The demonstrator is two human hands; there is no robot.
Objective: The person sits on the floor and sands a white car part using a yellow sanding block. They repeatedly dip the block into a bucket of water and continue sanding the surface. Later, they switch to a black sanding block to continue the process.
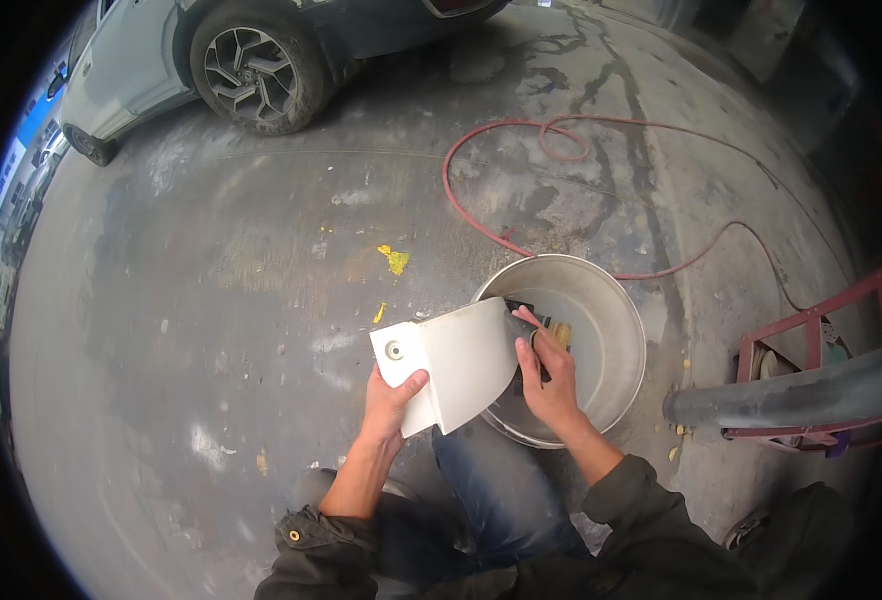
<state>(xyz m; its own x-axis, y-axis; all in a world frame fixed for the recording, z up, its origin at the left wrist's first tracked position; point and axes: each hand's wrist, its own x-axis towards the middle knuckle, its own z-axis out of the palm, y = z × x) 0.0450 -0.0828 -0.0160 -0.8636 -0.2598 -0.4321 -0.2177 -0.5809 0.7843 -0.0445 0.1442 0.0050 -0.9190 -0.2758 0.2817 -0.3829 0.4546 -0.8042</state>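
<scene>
My left hand (389,405) is closed on a white, curved panel (459,365), its thumb lying over the flat end beside a recessed hole. At the panel's right edge, my right hand (551,380) has its fingers curled around a small dark piece that I cannot make out clearly. Behind both is a large off-white bucket (621,310), with dark and yellowish items inside, partly hidden by the panel and hand.
A light-coloured car (131,55) stands at the upper left on the stained concrete floor (191,290). A red hose (451,190) loops behind the bucket. At right lie a red metal frame (811,330) and a long grey part (761,405). My legs (491,500) are below.
</scene>
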